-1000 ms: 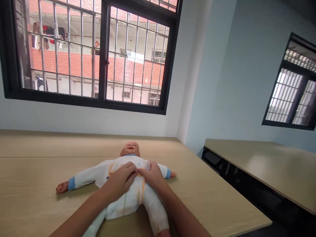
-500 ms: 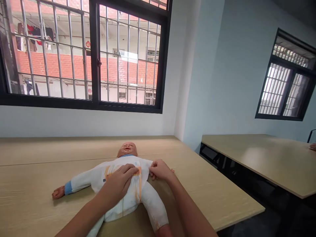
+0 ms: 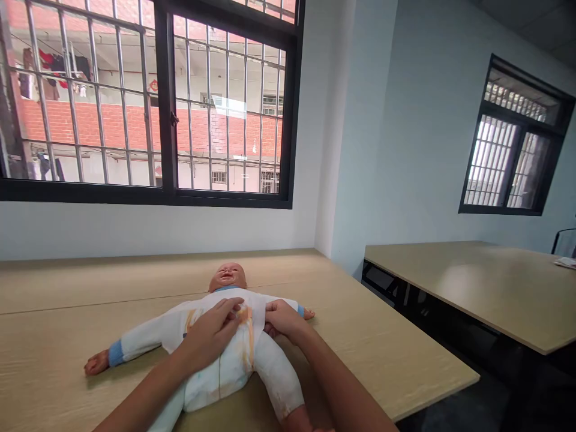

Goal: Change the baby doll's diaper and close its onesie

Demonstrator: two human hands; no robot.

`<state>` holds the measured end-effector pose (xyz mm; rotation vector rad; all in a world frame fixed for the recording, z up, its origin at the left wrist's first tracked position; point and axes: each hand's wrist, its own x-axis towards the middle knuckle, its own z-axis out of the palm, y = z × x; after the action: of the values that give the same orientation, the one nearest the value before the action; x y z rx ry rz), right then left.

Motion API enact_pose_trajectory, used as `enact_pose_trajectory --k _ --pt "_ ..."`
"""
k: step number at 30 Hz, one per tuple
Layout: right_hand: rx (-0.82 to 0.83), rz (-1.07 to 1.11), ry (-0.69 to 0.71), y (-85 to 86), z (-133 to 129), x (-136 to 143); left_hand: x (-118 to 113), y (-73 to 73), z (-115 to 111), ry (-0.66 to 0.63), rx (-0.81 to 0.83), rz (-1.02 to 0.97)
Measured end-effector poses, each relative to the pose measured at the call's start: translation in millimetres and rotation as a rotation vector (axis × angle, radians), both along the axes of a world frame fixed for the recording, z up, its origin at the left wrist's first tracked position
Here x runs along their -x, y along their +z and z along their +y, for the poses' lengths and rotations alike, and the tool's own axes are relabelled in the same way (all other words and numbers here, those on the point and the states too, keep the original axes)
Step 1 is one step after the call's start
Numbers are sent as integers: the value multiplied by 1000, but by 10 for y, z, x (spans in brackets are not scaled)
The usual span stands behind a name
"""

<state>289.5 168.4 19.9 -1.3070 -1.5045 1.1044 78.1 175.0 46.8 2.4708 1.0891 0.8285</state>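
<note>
A baby doll (image 3: 228, 276) lies on its back on the table, head toward the wall, in a white suit with blue cuffs. A white diaper (image 3: 211, 384) with orange markings is around its hips, and its front panel reaches up over the belly. My left hand (image 3: 209, 336) rests on the diaper's front, fingers slightly bent and apart from the thumb. At the doll's side on the right of the view, my right hand (image 3: 285, 321) pinches the upper edge of the diaper between thumb and fingers. My fingers hide part of that edge.
The wooden table (image 3: 369, 348) ends in an edge on the right. Past a gap stands a second table (image 3: 450, 270), with a white item (image 3: 564, 262) at its far right. A barred window (image 3: 229, 108) is in the wall ahead.
The view has shifted slightly. My left fingers are more bent, and my right hand has moved a little along the diaper's edge. A hand at the far right table is out of view.
</note>
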Motion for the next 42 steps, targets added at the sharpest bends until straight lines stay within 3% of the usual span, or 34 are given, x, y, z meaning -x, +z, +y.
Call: enact_pose_trajectory --k 4,8,11,16,20,25,32,42 --pt "108 242 153 33 -26 -79 -211 172 21 70 116 128" --pt "182 154 250 88 -20 -218 -411 140 -24 219 9 359" --pt "203 -19 178 76 9 -309 -453 53 -29 251 -52 396" --pt "100 -292 -28 -101 93 -353 -439 11 7 189 -96 459" --pt "-24 -452 -3 -188 112 -324 -452 52 -5 152 -102 516" --pt "-166 -638 22 -173 41 -226 -475 93 -30 74 -117 598" --pt "-253 -727 -69 -263 52 -118 -476 56 9 44 -168 558" --pt "-180 -684 -177 -283 59 10 -457 41 7 54 -181 545"
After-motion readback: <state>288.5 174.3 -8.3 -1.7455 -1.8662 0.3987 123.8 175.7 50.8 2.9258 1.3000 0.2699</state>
